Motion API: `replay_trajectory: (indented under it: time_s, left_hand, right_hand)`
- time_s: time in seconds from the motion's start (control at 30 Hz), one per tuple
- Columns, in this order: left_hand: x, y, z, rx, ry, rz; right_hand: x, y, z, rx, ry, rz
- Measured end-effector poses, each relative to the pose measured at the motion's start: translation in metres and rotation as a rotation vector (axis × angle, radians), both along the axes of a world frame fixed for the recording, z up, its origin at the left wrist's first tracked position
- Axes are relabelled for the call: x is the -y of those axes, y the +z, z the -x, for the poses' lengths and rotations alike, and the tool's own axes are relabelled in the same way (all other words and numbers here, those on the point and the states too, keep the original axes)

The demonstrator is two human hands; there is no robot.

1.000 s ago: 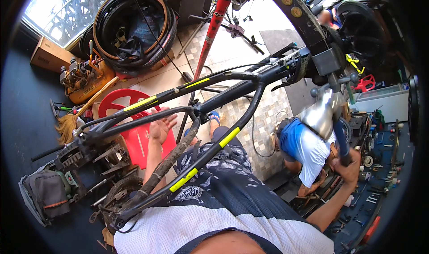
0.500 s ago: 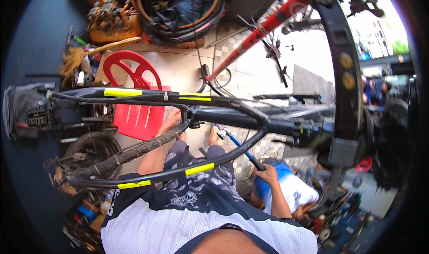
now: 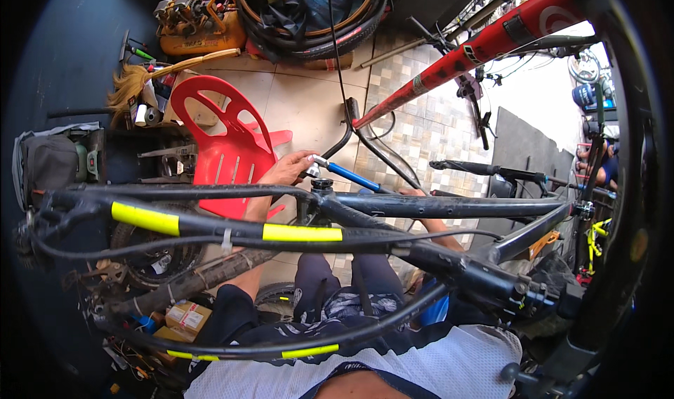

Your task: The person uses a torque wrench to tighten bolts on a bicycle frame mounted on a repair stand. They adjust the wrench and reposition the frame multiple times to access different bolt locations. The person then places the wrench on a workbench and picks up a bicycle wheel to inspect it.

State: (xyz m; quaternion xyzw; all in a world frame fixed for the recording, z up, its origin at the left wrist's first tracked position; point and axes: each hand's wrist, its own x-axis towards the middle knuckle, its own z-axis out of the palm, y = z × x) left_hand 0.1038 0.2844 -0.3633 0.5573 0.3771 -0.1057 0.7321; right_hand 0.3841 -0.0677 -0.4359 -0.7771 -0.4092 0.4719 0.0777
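Observation:
A black bicycle frame (image 3: 449, 206) with yellow strips hangs across in front of me, over both my forearms. Beyond it is a long wrench with a blue shaft (image 3: 353, 177) and a silver head. My left hand (image 3: 286, 167) has its fingers closed at the wrench's head, just above the round black bottom bracket shell (image 3: 322, 185). Near the other end of the wrench is my right hand (image 3: 415, 197), mostly covered by a frame tube; its fingers appear wrapped round the handle. Whether the wrench head touches the shell cannot be made out.
A red plastic chair (image 3: 232, 167) stands at the left. A red stand pole (image 3: 463, 55) slants across the upper right. Tyres (image 3: 316, 44), an orange compressor (image 3: 203, 37) and a straw broom (image 3: 130, 90) lie at the back. Cardboard boxes (image 3: 188, 316) sit at lower left.
The wrench has moved up beyond the frame to the bottom bracket. My left hand has risen from low down to the wrench's head. My view has shifted, and the person in blue and white is mostly hidden.

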Motion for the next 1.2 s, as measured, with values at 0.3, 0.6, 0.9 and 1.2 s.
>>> replay_trajectory:
  time_s: [0.3,0.6,0.9,1.2]
  left_hand:
    - [-0.002,0.066,-0.034,0.146,0.144,0.116]
    - [0.008,0.093,-0.034,0.121,0.060,0.078]
    - [0.006,0.102,-0.035,0.099,0.047,0.033]
    - [0.003,0.114,-0.040,0.048,0.049,0.039]
  right_hand:
    - [-0.112,-0.041,0.050,0.125,-0.292,-0.306]
    - [-0.161,-0.081,0.061,-0.063,-0.258,-0.455]
    - [-0.201,-0.099,0.086,-0.161,-0.235,-0.586]
    - [-0.242,-0.100,0.127,-0.331,-0.272,-0.567]
